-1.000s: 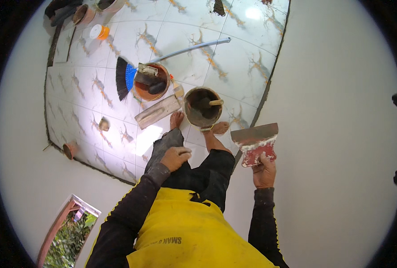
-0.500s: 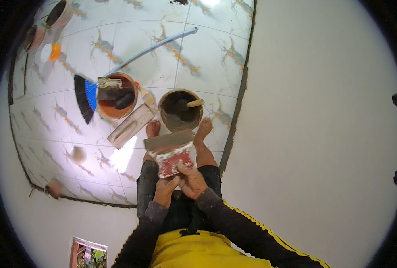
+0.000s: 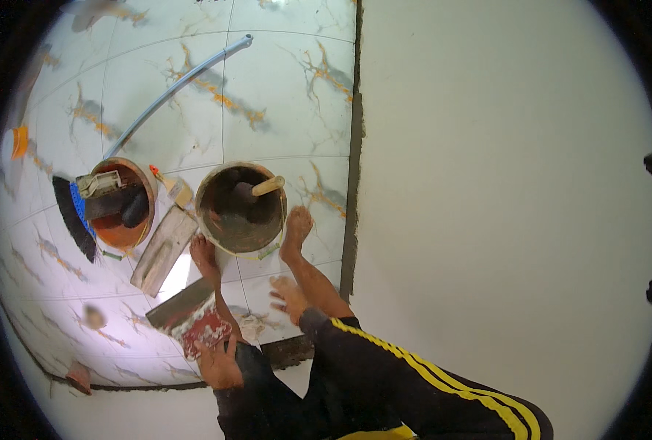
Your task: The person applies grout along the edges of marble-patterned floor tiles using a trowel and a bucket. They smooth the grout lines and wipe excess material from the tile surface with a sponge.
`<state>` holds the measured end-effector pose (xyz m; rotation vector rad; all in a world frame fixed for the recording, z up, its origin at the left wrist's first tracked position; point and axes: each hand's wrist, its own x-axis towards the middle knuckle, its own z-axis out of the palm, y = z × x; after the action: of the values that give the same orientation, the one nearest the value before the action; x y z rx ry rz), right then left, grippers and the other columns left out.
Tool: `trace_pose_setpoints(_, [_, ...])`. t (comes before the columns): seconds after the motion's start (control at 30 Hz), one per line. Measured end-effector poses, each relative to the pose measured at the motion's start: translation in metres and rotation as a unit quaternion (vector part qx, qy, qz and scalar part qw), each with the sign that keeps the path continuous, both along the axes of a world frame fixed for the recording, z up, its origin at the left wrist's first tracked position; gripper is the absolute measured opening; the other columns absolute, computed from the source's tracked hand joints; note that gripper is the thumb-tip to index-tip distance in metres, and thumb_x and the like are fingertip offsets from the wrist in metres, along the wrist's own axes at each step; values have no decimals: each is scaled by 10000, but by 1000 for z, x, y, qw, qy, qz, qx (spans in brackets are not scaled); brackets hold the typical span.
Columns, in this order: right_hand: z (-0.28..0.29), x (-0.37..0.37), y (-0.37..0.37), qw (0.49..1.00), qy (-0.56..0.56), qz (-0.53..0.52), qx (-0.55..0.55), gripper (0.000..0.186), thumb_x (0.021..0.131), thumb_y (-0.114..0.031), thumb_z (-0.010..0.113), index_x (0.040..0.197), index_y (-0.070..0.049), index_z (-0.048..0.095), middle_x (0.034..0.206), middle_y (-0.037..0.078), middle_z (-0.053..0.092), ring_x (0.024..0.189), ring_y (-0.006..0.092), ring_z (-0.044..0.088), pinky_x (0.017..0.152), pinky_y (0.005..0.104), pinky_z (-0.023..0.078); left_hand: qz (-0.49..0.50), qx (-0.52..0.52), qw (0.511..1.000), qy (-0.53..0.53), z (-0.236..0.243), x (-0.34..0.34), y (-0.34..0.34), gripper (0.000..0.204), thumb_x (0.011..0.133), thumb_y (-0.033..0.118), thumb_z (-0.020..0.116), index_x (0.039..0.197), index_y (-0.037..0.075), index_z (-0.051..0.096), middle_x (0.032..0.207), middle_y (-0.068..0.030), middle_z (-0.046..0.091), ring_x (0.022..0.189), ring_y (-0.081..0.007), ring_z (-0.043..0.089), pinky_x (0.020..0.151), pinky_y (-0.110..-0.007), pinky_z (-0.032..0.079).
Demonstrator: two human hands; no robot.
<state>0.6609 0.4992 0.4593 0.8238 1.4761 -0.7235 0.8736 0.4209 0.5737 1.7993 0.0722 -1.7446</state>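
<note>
My left hand (image 3: 220, 364) holds a wide filling knife (image 3: 207, 323) with a grey blade and a red, white-smeared back, low over the floor. My right hand (image 3: 289, 297) is open with fingers spread, a little right of the knife, above my legs. Beyond it, between my bare feet, stands a grimy bucket (image 3: 203, 194) with a wooden handle (image 3: 269, 184) sticking out of it. To its left are an orange bucket (image 3: 115, 236) holding trowel-like tools, a paintbrush (image 3: 180, 192) and a worn wooden float (image 3: 161, 253).
A blue broom head (image 3: 75, 216) and a long pale pipe (image 3: 168, 99) lie on the marbled tiles (image 3: 285, 110). An orange-banded container (image 3: 19, 142) and a small pot (image 3: 79, 378) are at left. A white wall (image 3: 502, 183) fills the right, with a dark mortar strip along it.
The knife went from my right hand through both hands into my left and moved down-left. My right hand has let go and opened. The view has swung, shifting the buckets left.
</note>
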Motion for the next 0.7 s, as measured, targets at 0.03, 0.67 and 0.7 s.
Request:
trace_pose_setpoints(0.03, [-31, -14, 5, 999, 22, 29, 2, 761, 908, -457, 752, 1496, -127, 400, 1472, 102, 483, 1325, 278, 474, 1039, 480, 455, -6, 32, 998, -46, -2, 7, 1, 535, 1078, 414, 561, 1454, 45, 466, 1414, -129, 574, 1227, -317, 611, 1112, -568, 437])
trace_pose_setpoints(0.67, [-114, -57, -44, 994, 69, 81, 11, 792, 880, -371, 810, 1467, 39, 473, 1393, 210, 574, 1249, 318, 567, 1081, 413, 419, -62, -79, 993, -66, 20, -27, -30, 467, 1071, 344, 594, 1377, 1, 515, 1280, -145, 669, 1124, -272, 688, 927, -436, 621])
trace_pose_setpoints(0.7, [-120, -53, -39, 992, 110, 47, 47, 707, 887, -353, 800, 1412, 21, 510, 1301, 182, 606, 1159, 301, 587, 1009, 414, 455, -70, -63, 991, -96, 19, -30, -34, 465, 1072, 343, 593, 1376, 1, 516, 1281, -147, 669, 1128, -272, 686, 920, -435, 624])
